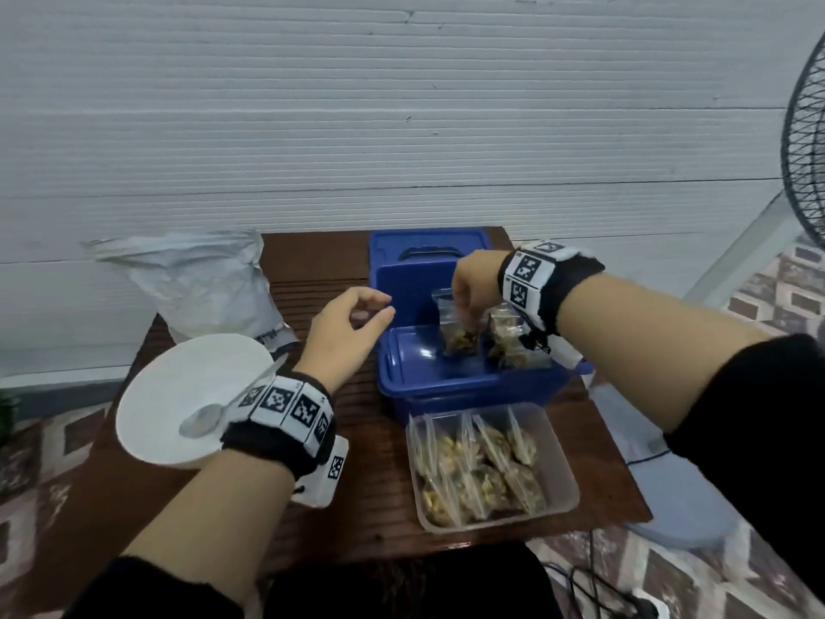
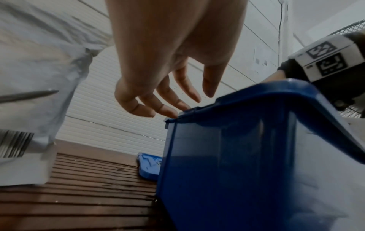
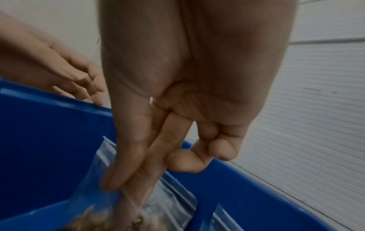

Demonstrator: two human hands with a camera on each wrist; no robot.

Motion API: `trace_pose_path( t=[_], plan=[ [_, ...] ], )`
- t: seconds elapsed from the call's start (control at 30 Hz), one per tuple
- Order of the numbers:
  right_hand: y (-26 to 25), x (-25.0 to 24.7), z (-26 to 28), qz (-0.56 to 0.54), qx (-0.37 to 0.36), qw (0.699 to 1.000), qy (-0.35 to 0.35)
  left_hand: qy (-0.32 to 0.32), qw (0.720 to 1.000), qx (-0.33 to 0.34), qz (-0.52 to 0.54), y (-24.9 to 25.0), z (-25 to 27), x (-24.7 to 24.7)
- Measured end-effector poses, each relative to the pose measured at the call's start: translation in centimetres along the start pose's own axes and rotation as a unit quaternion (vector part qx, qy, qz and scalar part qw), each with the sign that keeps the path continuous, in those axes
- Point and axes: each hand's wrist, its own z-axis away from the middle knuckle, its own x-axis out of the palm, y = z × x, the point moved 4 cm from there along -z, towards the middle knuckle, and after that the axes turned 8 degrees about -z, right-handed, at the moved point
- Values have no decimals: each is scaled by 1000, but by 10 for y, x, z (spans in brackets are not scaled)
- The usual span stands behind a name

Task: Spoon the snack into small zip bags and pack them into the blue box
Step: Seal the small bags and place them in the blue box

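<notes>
Wooden table (image 1: 357,507) carries our blue box (image 1: 446,386) at center, a clear tub (image 1: 558,502) of filled bags at 5 o'clock of it, white bowl (image 1: 178,395) with spoon (image 1: 201,422) at 8 o'clock. Our right hand (image 1: 475,283) pinches a zip bag (image 1: 455,328) of snack inside the box, thumb and fingers clamped on its top. Our left hand (image 1: 348,332) hovers at the box's 9 o'clock rim, fingers apart, loosely curled, holding nothing.

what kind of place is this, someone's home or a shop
Probably a home, though I can't be sure: a small wooden table stands against a ribbed white wall, with a patterned floor covering and a standing fan beside it.
</notes>
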Motion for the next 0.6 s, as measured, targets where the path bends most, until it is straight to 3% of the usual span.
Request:
trace_pose_path(
  t=[0.1,0.2,0.27,0.47,0.53,0.6],
  plan=[
    [3,1,-26,45,9,999,-21,5,1000,-2,10,-4,-2,2],
    [38,16,-92,89,34,995,-26,9,1000,-5,17,-6,-4,4],
    [33,21,-93,104,58,991,-61,6,1000,-4,17,-7,-4,5],
    [59,41,-125,142,76,986,-41,1,1000,-7,10,-8,-2,6],
    [58,37,-123,130,67,989,-20,0,1000,-5,5,-6,-1,5],
    [18,14,-65,133,58,989,-12,-2,1000,-7,1,-6,0,5]
  ],
)
